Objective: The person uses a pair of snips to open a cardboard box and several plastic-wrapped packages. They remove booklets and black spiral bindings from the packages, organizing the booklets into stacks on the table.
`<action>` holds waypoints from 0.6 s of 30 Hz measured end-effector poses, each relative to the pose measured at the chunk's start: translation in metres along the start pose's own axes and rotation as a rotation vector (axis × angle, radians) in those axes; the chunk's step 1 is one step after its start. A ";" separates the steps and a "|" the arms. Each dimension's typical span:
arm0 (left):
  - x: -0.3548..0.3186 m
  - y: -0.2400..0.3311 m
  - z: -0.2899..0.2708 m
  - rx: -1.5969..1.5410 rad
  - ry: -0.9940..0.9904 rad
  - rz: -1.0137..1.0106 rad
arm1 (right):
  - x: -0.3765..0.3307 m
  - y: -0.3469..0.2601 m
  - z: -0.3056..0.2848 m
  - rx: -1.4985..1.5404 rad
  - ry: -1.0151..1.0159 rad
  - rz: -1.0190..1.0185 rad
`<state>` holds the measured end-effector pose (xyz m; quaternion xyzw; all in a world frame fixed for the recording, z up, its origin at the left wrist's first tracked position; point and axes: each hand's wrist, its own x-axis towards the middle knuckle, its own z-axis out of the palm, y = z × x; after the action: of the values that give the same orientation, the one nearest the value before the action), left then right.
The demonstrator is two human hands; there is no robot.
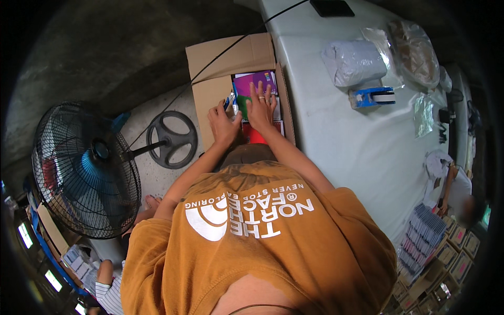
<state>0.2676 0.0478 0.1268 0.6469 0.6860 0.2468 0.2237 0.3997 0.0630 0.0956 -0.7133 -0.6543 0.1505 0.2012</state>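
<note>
At 12 o'clock, an open box (231,58) holds purple, green and red books (242,85). The right hand (262,111) lies over them, fingers spread. At the box's 8 o'clock, the left hand's (224,126) bent fingers are by a blue-and-silver item (229,101); gripping or not, I cannot tell. Fan (86,170) at 9 o'clock.

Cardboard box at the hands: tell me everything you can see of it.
The brown cardboard box sits open beside the pale-covered table, its far and left flaps spread outward. Purple, green and red covers show inside. The right hand is spread over them; the left hand is at the opening's left edge. Contact with the cardboard is unclear.
</note>
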 end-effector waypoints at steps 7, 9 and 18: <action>-0.014 -0.008 0.021 0.262 -0.116 0.028 | -0.046 0.012 -0.005 -0.060 -0.235 0.044; -0.013 -0.013 0.024 0.241 -0.067 0.067 | -0.061 0.016 -0.002 -0.013 -0.191 0.000; -0.008 -0.024 0.025 -0.019 -0.044 -0.033 | -0.098 -0.006 -0.054 0.474 -0.115 -0.150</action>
<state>0.2647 0.0400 0.0920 0.6387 0.6892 0.2353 0.2486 0.4101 -0.0392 0.1408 -0.5859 -0.6621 0.3245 0.3361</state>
